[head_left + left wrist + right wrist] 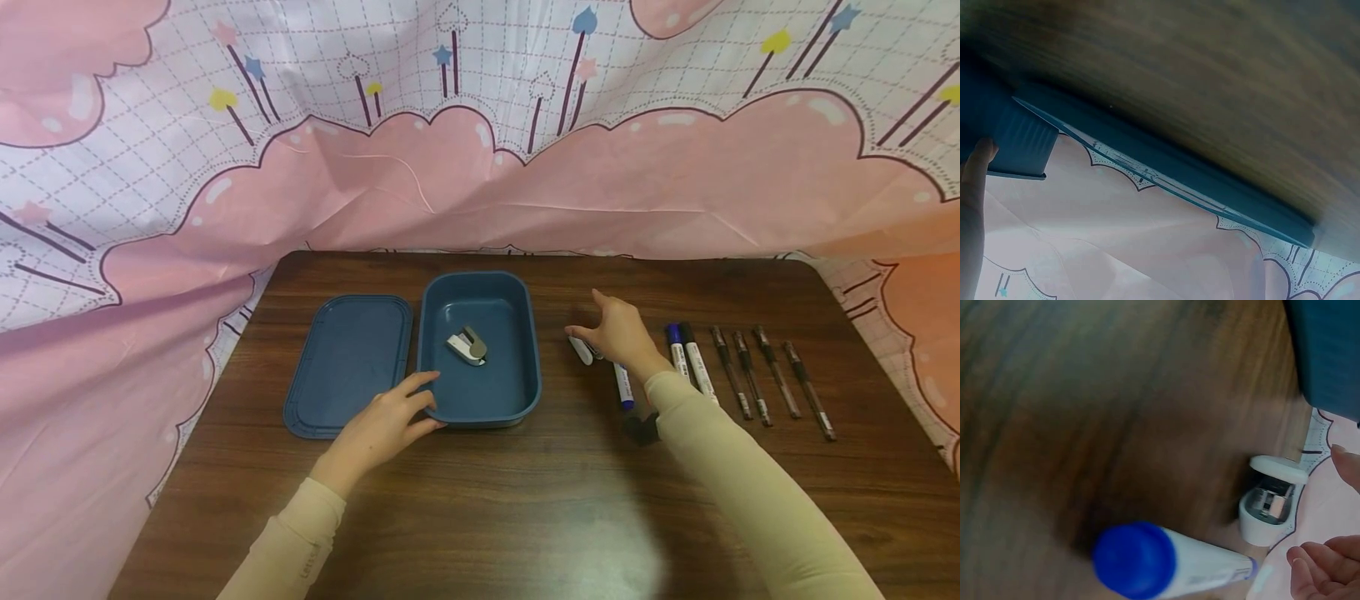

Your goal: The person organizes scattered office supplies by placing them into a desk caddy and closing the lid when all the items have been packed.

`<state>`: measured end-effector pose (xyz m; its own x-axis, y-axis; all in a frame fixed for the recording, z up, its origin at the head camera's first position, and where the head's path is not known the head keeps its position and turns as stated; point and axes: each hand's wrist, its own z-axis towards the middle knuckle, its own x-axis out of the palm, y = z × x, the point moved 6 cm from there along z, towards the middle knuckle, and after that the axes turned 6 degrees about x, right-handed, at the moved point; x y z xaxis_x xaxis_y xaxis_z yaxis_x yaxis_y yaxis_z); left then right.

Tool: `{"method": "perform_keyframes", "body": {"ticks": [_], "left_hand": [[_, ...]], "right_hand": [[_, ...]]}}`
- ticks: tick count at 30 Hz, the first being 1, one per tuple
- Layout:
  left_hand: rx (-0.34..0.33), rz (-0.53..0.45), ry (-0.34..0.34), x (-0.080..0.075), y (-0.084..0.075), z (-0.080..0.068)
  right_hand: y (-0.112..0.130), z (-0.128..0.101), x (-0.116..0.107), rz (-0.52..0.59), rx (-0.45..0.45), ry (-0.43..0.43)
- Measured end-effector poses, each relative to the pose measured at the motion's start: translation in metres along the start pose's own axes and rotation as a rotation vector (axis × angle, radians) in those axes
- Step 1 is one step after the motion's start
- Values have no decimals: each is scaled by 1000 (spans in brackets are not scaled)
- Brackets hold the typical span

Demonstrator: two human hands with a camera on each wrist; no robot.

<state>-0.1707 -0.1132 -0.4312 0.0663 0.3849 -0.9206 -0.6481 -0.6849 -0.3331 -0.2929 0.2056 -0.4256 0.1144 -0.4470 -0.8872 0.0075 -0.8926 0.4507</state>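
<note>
My left hand (pixel 384 423) rests its fingertips at the near left corner of a deep blue plastic box (pixel 534 358). A finger (pixel 974 172) shows against the box wall (pixel 1019 140) in the left wrist view. Inside the box lies a small white tool with a grey curved lever (pixel 467 345). To the right of the box, my right hand (pixel 624 333) hovers with thumb and forefinger spread above a small white stapler (pixel 580 350), which it partly hides. From the right wrist, the stapler (pixel 1263 526) shows its metal inside, and nothing sits between the fingers.
A flat blue lid (pixel 352 362) lies left of the box. A blue-capped marker (pixel 624 387) lies below my right hand. Further right are a blue marker (pixel 677 350), a black marker (pixel 697 360) and several dark-capped pens (pixel 810 392) on the brown table (pixel 487 517).
</note>
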Motion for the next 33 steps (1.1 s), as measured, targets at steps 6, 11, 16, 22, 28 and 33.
{"method": "perform_keyframes", "body": {"ticks": [6, 11, 16, 22, 28, 33], "left_hand": [[1, -3, -4, 0, 0, -1], [10, 0, -8, -1, 0, -2], [20, -3, -11, -1, 1, -3], [35, 6, -23, -2, 1, -3], [34, 9, -20, -1, 1, -2], [29, 6, -15, -1, 1, -2]], "right_hand": [[-6, -2, 10, 3, -1, 11], [-8, -4, 18, -41, 2, 20], [-7, -8, 23, -45, -2, 43], [-4, -10, 25, -57, -36, 32], [-7, -11, 25, -43, -20, 22], [-4, -10, 17, -37, -40, -75]]}}
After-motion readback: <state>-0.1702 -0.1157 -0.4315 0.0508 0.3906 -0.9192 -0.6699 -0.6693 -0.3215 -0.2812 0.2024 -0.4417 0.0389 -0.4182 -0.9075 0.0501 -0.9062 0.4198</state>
